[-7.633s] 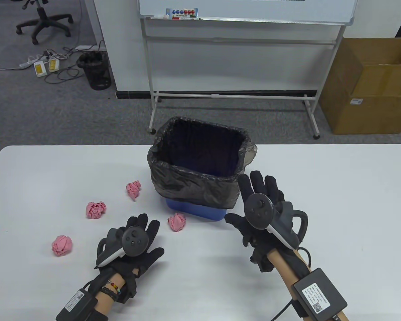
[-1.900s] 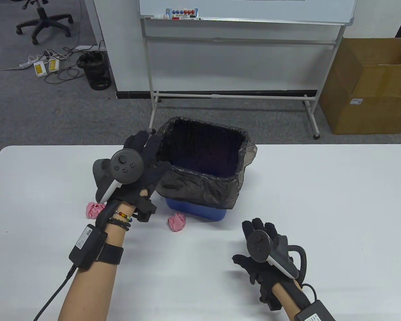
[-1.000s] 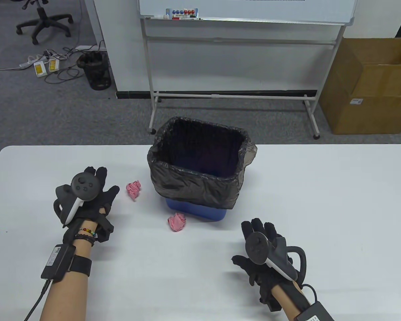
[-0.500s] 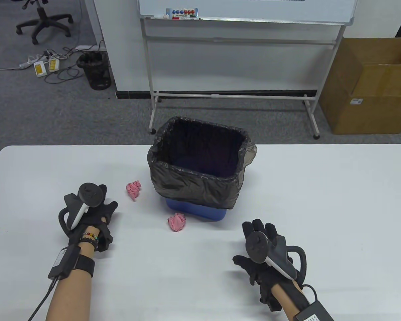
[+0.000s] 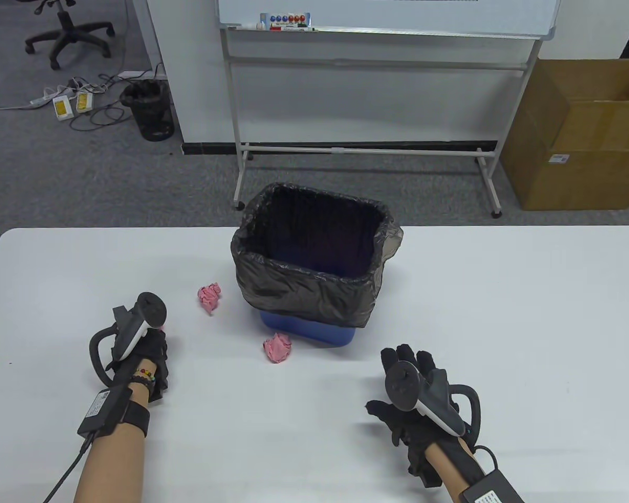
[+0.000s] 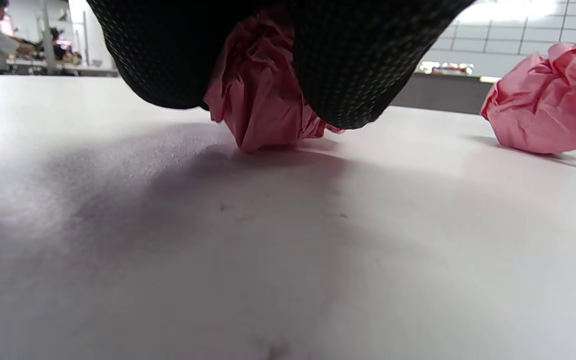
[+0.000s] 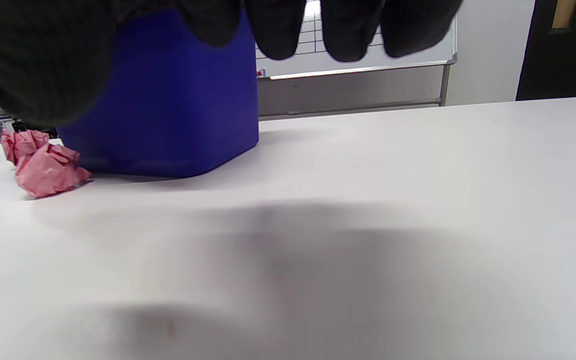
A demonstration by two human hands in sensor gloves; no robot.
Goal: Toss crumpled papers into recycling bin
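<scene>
Table view: left hand (image 5: 139, 348) is down on the white bench (image 5: 503, 314), left of the blue bin (image 5: 314, 331) with the black liner (image 5: 304, 288). Hand is curled over, tracker tipped up; a sliver of pink shows at its fingertips, the rest of that paper is hidden here. Two pink paper balls lie free: one (image 5: 209, 297) just left of the bin, one (image 5: 277, 348) at the bin's near-left corner, close to its base. Right hand (image 5: 414, 398) lies on the bench, near side and right of the bin, fingers spread, grasping nothing, well apart from both balls.

Left wrist view: two gloved fingers (image 6: 353, 65) clamp a crumpled pink paper (image 6: 260, 95) from both sides. Paper's underside touches the bench surface (image 6: 268, 260). So left hand is clenched on that paper, not lifted. A second ball (image 6: 548, 105) sits on the bench off to the right edge of frame, apart from the hand.

Right wrist view: gloved fingertips (image 7: 348, 30) hang in at top, apart, nothing between them. Bin's blue wall (image 7: 178, 100) ahead on the bench (image 7: 368, 225). One pink ball (image 7: 48, 170) next to the bin's base at left, another (image 7: 20, 142) just behind it.
</scene>
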